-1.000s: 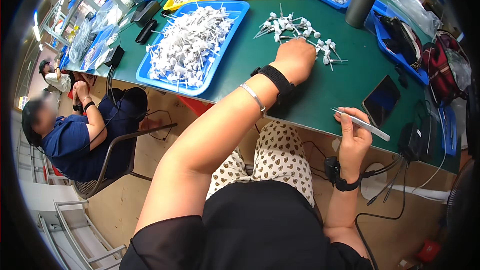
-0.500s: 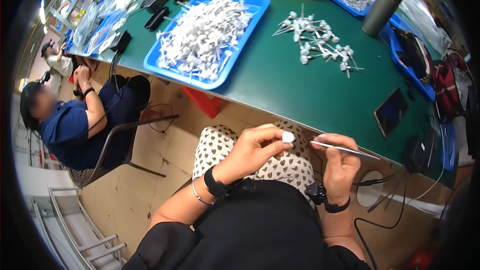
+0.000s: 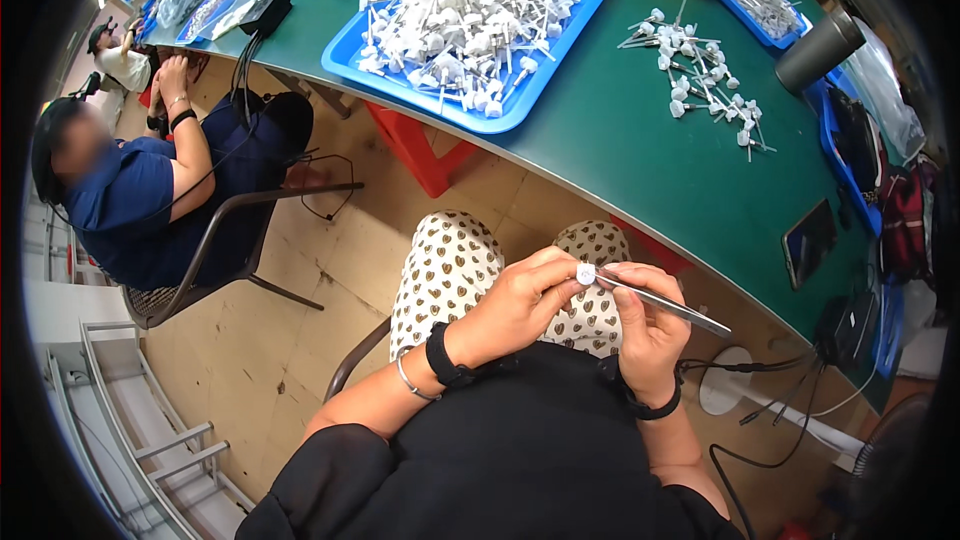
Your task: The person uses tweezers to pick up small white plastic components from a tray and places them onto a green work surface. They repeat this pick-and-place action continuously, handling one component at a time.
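Note:
Over my lap, my left hand [image 3: 512,305] pinches a small white plastic part [image 3: 586,273] between thumb and fingertips. Its pale round face is turned up, while the rest is hidden by the fingers. Closed around slim silver tweezers [image 3: 692,314], my right hand [image 3: 652,332] brings their tip against or very near the white part. The tweezers' wider end sticks out to the right. Whether the tip actually touches cannot be made out.
A blue tray [image 3: 497,123] heaped with white stemmed parts stands on the green table [image 3: 640,165]. Loose parts [image 3: 690,70] lie right of it, near a grey flask [image 3: 820,50] and a phone [image 3: 808,243]. A seated person [image 3: 140,175] is at left.
My hands have come together, the right moving left so the tweezers' tip meets the white part's edge. The head view has shifted, moving the table contents up and right.

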A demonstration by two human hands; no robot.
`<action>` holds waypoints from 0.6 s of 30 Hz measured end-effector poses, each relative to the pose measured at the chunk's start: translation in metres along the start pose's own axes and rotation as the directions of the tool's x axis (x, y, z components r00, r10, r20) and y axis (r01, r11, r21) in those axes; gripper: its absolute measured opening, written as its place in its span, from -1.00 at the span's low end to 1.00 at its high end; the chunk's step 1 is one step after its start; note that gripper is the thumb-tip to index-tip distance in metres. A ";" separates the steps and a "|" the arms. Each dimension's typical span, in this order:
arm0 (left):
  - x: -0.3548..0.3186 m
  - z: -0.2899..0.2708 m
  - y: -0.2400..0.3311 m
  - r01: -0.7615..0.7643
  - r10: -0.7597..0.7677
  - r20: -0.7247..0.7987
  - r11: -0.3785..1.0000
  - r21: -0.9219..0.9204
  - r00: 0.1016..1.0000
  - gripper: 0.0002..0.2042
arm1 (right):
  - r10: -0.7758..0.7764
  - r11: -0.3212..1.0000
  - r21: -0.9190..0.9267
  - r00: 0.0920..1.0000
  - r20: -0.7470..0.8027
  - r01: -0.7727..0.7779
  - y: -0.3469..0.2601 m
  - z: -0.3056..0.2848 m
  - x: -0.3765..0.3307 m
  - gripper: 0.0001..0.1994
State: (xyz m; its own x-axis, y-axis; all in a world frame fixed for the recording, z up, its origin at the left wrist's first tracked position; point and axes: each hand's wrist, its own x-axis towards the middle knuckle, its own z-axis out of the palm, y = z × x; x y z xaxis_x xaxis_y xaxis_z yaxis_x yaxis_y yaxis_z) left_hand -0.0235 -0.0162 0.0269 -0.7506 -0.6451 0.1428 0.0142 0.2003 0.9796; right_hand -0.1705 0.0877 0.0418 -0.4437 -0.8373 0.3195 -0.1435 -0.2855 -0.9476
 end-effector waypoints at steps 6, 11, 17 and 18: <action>-0.002 0.000 -0.005 -0.064 0.065 -0.016 0.997 0.053 0.998 -0.86 | 0.043 0.999 -0.001 0.999 -0.019 -0.043 0.000 0.005 0.000 -0.87; -0.003 0.000 -0.004 -0.024 0.024 -0.013 0.999 0.041 1.000 -0.85 | 0.062 0.998 0.023 0.998 -0.023 -0.062 0.000 0.007 0.000 -0.88; -0.003 0.002 -0.003 -0.037 0.038 -0.007 0.996 0.087 0.999 -0.85 | 0.069 0.997 -0.032 0.997 -0.019 -0.070 0.001 0.005 -0.001 -0.89; -0.003 0.002 -0.003 -0.035 0.036 -0.008 0.995 0.092 0.999 -0.85 | 0.079 0.996 -0.029 0.997 -0.023 -0.080 0.001 0.004 -0.001 -0.89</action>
State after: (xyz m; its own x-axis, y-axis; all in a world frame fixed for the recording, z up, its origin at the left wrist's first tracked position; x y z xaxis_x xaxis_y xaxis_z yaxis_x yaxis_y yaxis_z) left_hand -0.0222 -0.0133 0.0232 -0.7446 -0.6431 0.1788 -0.0203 0.2896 0.9569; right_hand -0.1664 0.0864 0.0407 -0.4739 -0.8463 0.2432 -0.1329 -0.2043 -0.9698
